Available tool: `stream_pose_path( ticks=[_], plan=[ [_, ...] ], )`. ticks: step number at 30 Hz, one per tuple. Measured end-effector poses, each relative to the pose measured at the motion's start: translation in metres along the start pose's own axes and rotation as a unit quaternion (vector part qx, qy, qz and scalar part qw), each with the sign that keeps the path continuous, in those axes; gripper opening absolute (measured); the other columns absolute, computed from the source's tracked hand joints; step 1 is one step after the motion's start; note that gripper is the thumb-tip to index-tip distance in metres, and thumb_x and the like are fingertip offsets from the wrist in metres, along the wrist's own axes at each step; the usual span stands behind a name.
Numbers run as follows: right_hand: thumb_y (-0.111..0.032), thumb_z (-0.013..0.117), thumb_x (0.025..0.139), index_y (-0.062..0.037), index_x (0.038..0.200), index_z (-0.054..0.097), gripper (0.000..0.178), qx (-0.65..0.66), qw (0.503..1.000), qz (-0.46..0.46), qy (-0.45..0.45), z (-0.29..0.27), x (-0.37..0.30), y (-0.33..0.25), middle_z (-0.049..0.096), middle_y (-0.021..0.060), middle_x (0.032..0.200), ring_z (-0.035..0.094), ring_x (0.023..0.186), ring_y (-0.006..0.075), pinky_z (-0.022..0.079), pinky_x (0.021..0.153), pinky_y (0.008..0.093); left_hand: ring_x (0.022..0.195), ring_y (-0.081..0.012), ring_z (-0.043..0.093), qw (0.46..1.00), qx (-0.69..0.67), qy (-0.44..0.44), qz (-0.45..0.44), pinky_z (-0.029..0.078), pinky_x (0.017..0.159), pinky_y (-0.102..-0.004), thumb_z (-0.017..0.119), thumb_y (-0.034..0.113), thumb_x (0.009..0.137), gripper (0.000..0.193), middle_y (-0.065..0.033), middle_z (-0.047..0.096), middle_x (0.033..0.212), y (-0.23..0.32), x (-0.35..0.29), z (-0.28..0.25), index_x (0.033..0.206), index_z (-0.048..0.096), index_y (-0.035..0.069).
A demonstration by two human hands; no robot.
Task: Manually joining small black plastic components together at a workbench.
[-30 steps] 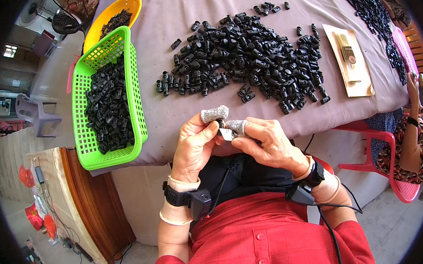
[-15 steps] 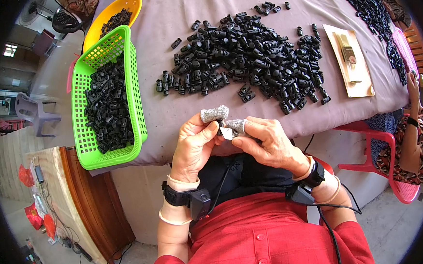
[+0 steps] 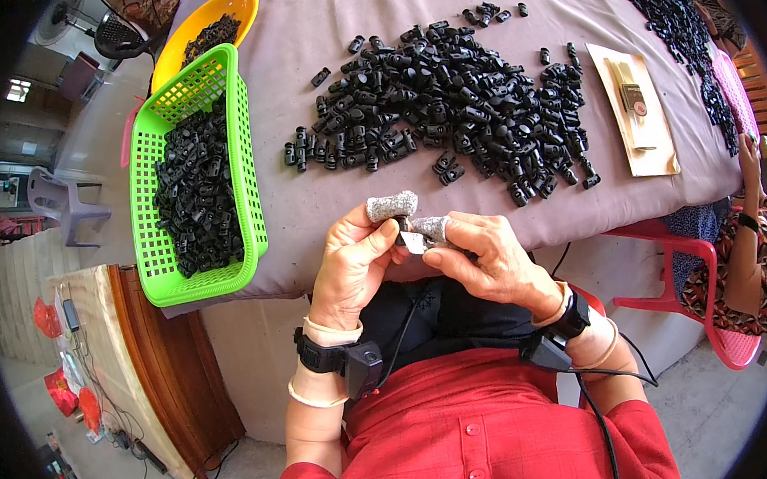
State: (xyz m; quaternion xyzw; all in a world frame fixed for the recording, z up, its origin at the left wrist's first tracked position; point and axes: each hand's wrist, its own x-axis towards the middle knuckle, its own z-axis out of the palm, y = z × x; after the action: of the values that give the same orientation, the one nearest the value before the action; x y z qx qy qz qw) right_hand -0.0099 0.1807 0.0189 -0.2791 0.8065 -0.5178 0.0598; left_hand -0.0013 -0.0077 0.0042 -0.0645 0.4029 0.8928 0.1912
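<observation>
Starting at the far left, a pale plastic chair [image 3: 64, 206] is standing on the floor, well apart from the cloth-covered table [image 3: 291, 228]. At the table's near left corner, the green basket [image 3: 245, 160] is holding a load of black pieces [image 3: 196, 194], and beyond it, along the left edge, the yellow bowl [image 3: 244, 11] is carrying darker bits. Neither one is changing from half a second ago.

Now to the hands, working just over the near edge! The left hand [image 3: 352, 263] is pinching a small black piece [image 3: 402, 229] between thumb and fingers, a narrow grip, with a grey cloth cover [image 3: 392, 206] sitting on one finger. The piece is staying right there between the two hands, partly hidden by the fingers. The right hand [image 3: 492, 264] is gripping a small pale flat piece [image 3: 414, 242] just as closely, another grey cover [image 3: 430, 228] showing on its finger; the pale piece is pointing at the black one, and I can't tell whether they're touching. Both hands are keeping the same pose as before.

Beyond them, the big black pile [image 3: 463, 103] is spreading over the table's middle, looking no different. Toward the near right corner, a tan sheet [image 3: 659, 154] is lying flat, and at the right edge a co-worker's hand [image 3: 748, 154] is resting.
</observation>
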Motion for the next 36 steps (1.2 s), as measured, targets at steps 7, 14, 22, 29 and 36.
stream_pose_path(
  ticks=[7,14,22,29,36],
  plan=[
    [-0.015,0.061,0.078,-0.0007,0.075,0.052,0.017,0.002,1.0,0.004,-0.001,-0.002,0.001,-0.003,0.052,0.0149,0.067,0.053,0.059,0.0348,0.042,0.052,0.0404,0.072,-0.0086,0.057,1.0,-0.003,-0.005,-0.005,0.046,0.065,-0.0207,0.056,0.009,0.087,0.022,-0.0035,0.064,0.087,0.001,-0.001,0.0,0.108,0.06,0.003],
    [-0.015,0.061,0.078,-0.0013,0.077,0.053,0.016,-0.009,1.0,0.008,-0.007,-0.002,0.002,-0.005,0.053,0.0152,0.069,0.055,0.062,0.0352,0.043,0.054,0.0402,0.071,-0.0084,0.057,1.0,0.005,-0.004,0.0,0.047,0.065,-0.0206,0.056,0.008,0.087,0.022,-0.0039,0.064,0.087,0.0,0.0,-0.002,0.108,0.06,0.003],
    [-0.015,0.062,0.078,-0.0011,0.078,0.053,0.016,-0.029,0.999,0.005,0.029,0.0,0.0,-0.003,0.053,0.0157,0.069,0.054,0.063,0.0361,0.043,0.054,0.04,0.071,-0.009,0.057,1.0,0.001,0.002,-0.003,0.047,0.065,-0.0213,0.056,0.008,0.086,0.024,-0.004,0.063,0.085,0.0,0.0,0.001,0.109,0.059,0.002],
    [-0.017,0.067,0.076,-0.0004,0.083,0.055,0.022,0.04,0.998,0.032,0.035,-0.001,-0.002,-0.001,0.053,0.0138,0.068,0.054,0.059,0.0292,0.042,0.054,0.036,0.068,-0.0094,0.054,1.0,0.004,0.016,0.021,0.045,0.063,-0.0206,0.058,0.007,0.085,0.023,-0.0023,0.06,0.08,-0.003,0.0,0.002,0.108,0.059,0.004],
    [-0.01,0.072,0.07,-0.001,0.105,0.055,0.04,0.118,0.99,0.048,0.056,0.001,-0.002,-0.004,0.061,0.0113,0.084,0.059,0.073,0.0187,0.047,0.067,0.0298,0.066,-0.0053,0.052,0.993,0.1,0.023,0.051,0.043,0.059,-0.0181,0.066,0.003,0.079,0.025,0.0001,0.059,0.081,-0.003,-0.002,0.013,0.102,0.06,0.005]
  ],
)
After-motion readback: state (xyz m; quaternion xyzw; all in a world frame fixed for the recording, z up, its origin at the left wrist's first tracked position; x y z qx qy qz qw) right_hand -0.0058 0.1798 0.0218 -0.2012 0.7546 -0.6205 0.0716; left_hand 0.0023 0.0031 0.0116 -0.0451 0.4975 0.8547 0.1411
